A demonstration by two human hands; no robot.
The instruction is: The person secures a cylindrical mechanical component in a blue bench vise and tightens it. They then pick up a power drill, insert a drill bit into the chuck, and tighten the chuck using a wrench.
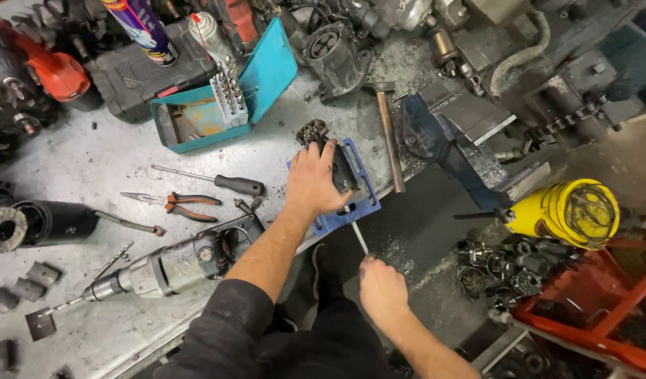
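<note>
My left hand presses down on a dark metal part with a toothed end, lying on a blue plastic tray at the bench edge. My right hand sits below the bench edge, closed around the handle of a thin metal rod tool whose shaft runs up under the part. The handle itself is hidden inside the fist.
A hammer and blue vise lie right of the tray. A screwdriver, pliers and a stripped power drill lie left. An open teal bit case stands behind. A yellow cylinder and red crate sit right.
</note>
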